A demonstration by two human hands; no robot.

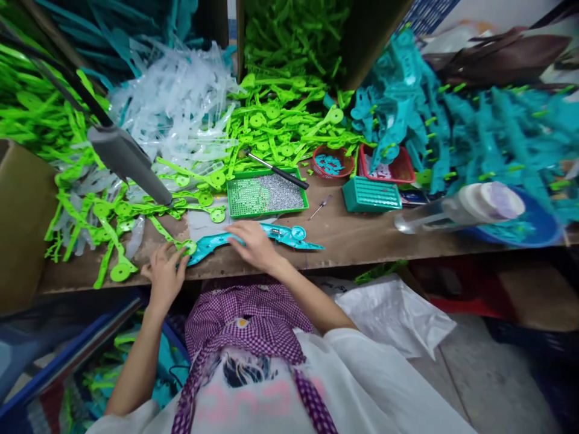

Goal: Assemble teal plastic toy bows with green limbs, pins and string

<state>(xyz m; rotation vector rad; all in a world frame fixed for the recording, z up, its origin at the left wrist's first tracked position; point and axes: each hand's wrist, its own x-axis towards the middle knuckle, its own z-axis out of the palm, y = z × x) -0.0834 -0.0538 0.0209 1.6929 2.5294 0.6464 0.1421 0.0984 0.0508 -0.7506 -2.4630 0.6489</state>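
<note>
A long, curved blue plastic shell (pixel 289 234) lies near the table's front edge, its hollow side up, with a round socket toward its right end. My right hand (pixel 257 246) is bent over the shell's middle, fingers gripping its edge. At the shell's left end, my left hand (pixel 165 271) pinches a thin green plastic arm (pixel 168 232) whose round end overlaps the blue part. My left fingertips partly hide that joint. Just behind the shell stands a green tray (pixel 266 212) of small metal pieces, with a black-handled tool (pixel 278 170) lying across it.
Piles of green arms (pixel 280 120), clear plastic pieces (pixel 181 96) and blue shells (pixel 402 90) line the back. A grey electric screwdriver (pixel 131 163) hangs at left. Red baskets (pixel 333 175), a teal basket (pixel 371 196), a small screwdriver (pixel 320 207) and a white-lidded bottle (pixel 479 205) stand rightward.
</note>
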